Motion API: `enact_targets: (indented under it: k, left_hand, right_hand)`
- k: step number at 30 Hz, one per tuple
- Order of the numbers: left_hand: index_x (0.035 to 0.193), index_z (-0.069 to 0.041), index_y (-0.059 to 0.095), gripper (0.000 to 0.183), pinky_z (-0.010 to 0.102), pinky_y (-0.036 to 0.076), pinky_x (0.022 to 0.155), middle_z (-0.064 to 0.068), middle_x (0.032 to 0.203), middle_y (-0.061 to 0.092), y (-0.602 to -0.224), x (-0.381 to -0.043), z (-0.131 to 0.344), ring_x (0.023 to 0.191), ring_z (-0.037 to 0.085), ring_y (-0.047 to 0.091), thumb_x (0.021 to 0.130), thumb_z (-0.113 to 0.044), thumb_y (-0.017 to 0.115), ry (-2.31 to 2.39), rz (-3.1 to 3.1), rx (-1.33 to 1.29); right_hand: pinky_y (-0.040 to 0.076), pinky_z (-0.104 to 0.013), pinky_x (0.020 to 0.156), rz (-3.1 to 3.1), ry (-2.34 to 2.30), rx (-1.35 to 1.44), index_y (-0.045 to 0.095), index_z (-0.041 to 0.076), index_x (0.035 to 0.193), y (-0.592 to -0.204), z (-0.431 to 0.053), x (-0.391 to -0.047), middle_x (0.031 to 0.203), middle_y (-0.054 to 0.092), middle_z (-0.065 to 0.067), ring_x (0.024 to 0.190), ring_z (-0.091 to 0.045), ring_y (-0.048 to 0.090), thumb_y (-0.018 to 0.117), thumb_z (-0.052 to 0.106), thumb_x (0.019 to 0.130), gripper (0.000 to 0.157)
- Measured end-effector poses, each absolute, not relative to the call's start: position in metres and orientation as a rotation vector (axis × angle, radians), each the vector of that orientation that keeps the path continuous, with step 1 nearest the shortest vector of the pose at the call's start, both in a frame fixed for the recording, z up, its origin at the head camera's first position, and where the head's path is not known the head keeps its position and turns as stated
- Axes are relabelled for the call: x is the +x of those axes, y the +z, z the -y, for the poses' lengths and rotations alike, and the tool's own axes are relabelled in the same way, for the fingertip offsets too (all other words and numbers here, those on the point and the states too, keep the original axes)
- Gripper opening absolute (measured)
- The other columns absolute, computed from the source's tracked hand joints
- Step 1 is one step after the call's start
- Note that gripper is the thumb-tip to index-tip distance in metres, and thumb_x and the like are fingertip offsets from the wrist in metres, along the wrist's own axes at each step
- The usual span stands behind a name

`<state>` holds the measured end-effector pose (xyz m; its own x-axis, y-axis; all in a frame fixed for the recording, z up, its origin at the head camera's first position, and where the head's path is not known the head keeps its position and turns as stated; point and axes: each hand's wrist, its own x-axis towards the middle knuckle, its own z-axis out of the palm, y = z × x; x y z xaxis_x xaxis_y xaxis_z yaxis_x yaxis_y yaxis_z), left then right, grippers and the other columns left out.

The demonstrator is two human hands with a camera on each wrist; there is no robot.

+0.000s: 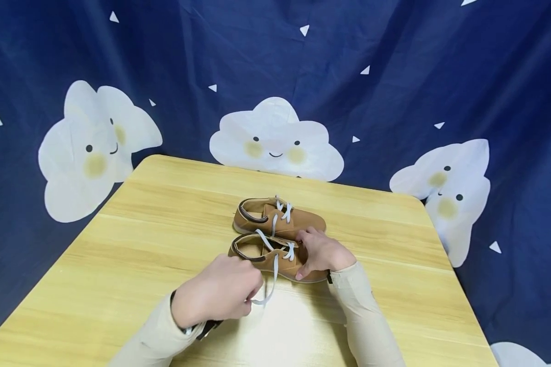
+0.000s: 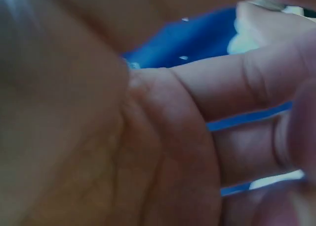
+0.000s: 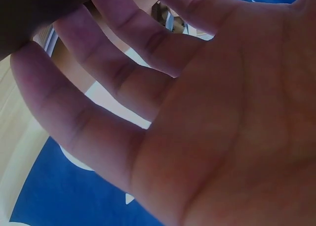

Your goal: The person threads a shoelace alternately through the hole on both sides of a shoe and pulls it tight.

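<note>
Two brown low shoes with white laces lie side by side on the table, toes to the right. My left hand [image 1: 222, 288], in front of the near shoe [image 1: 285, 266], pinches the end of its loose white shoelace [image 1: 276, 275], which hangs in a curve from the eyelets. My right hand [image 1: 323, 251] grips that shoe round its toe, thumb on the near side and fingers over the far side. Behind it stands the far shoe [image 1: 308, 219], its lace also untied. Palm and bent fingers [image 2: 222, 87] fill the left wrist view, hiding the lace. Curved fingers [image 3: 94, 122] cross the right wrist view.
The shoes stand on a light wooden table [image 1: 165, 204] with rounded far corners. A dark blue curtain [image 1: 372, 102] with white clouds and small triangles hangs behind and beside it. A bright glare lies on the tabletop before the near shoe.
</note>
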<state>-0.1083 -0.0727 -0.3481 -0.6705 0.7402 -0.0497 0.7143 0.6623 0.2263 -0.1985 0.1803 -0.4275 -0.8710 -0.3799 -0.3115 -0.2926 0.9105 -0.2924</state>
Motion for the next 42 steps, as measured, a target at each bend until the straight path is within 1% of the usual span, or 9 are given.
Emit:
enact_targets:
  k: [2,6,11,16,20,25,31,35,42]
  left_hand:
    - [0.055,-0.025,0.046,0.040,0.027,0.032,0.050,-0.014,0.055,0.039,-0.352,-0.116,0.071,0.055,0.006,0.038,0.069,-0.013,0.082,0.235,-2.726,1.131]
    - [0.060,-0.025,0.053,0.038,0.031,0.040,0.057,-0.013,0.065,0.051,-0.360,-0.130,0.067,0.060,0.008,0.047,0.076,-0.033,0.087,0.188,-2.678,1.024]
    - [0.060,-0.022,0.052,0.048,0.033,0.044,0.055,-0.009,0.063,0.051,-0.379,-0.149,0.053,0.058,0.009,0.050,0.087,-0.051,0.078,0.290,-2.758,0.954]
    - [0.058,-0.023,0.046,0.052,0.035,0.043,0.051,-0.006,0.063,0.052,-0.400,-0.158,0.034,0.056,0.013,0.051,0.094,-0.051,0.071,0.332,-2.863,0.905]
    - [0.060,-0.022,0.051,0.049,0.035,0.045,0.051,-0.004,0.070,0.060,-0.408,-0.160,0.023,0.059,0.016,0.057,0.096,-0.051,0.068,0.316,-2.938,0.840]
    - [0.057,-0.023,0.049,0.048,0.034,0.046,0.051,-0.007,0.061,0.054,-0.410,-0.159,0.021,0.057,0.014,0.054,0.095,-0.040,0.072,0.339,-2.959,0.814]
    - [0.058,-0.023,0.048,0.048,0.040,0.052,0.058,-0.006,0.069,0.059,-0.406,-0.163,0.028,0.068,0.017,0.063,0.092,-0.042,0.076,0.312,-2.935,0.780]
    - [0.059,-0.021,0.048,0.048,0.039,0.051,0.057,-0.004,0.068,0.058,-0.403,-0.165,0.032,0.068,0.016,0.060,0.091,-0.042,0.078,0.345,-2.906,0.796]
    - [0.057,-0.023,0.047,0.049,0.036,0.047,0.054,-0.008,0.061,0.050,-0.402,-0.164,0.037,0.063,0.011,0.055,0.094,-0.040,0.076,0.405,-2.843,0.863]
  right_hand:
    - [0.055,-0.050,0.097,-2.699,-0.342,-0.500,0.059,0.010,0.134,-0.427,-0.180,-0.198,0.132,0.058,-0.010,0.121,-0.030,0.059,0.101,0.035,0.061,0.088]
    - [0.054,-0.049,0.101,-2.677,-0.379,-0.514,0.058,0.009,0.136,-0.426,-0.182,-0.199,0.135,0.057,-0.011,0.123,-0.030,0.059,0.100,0.035,0.063,0.089]
    - [0.049,-0.048,0.108,-2.602,-0.489,-0.575,0.057,0.005,0.139,-0.420,-0.193,-0.202,0.138,0.056,-0.012,0.126,-0.030,0.058,0.097,0.032,0.070,0.084]
    - [0.055,-0.044,0.099,-2.580,-0.671,-0.836,0.063,0.000,0.132,-0.411,-0.199,-0.205,0.125,0.068,-0.012,0.112,-0.026,0.065,0.079,0.020,0.092,0.047]
    - [0.057,-0.029,0.079,-2.616,-0.858,-1.046,0.072,0.002,0.113,-0.406,-0.189,-0.208,0.095,0.072,-0.006,0.084,-0.011,0.064,0.060,0.007,0.103,0.016]
    - [0.048,-0.020,0.066,-2.505,-0.841,-1.133,0.074,0.008,0.104,-0.403,-0.169,-0.215,0.079,0.064,0.000,0.066,-0.001,0.051,0.050,-0.001,0.104,0.025]
    - [0.038,-0.017,0.063,-2.333,-0.564,-1.260,0.071,0.007,0.089,-0.390,-0.153,-0.226,0.070,0.048,0.008,0.062,-0.001,0.040,0.052,-0.005,0.100,0.026]
    - [0.034,-0.017,0.062,-2.191,-0.467,-1.258,0.067,0.002,0.084,-0.384,-0.151,-0.235,0.068,0.041,0.009,0.061,-0.001,0.036,0.049,-0.005,0.101,0.026]
    - [0.038,-0.016,0.057,-1.971,-0.558,-1.106,0.066,-0.003,0.092,-0.383,-0.151,-0.250,0.066,0.053,0.002,0.054,-0.002,0.046,0.052,-0.003,0.102,0.017]
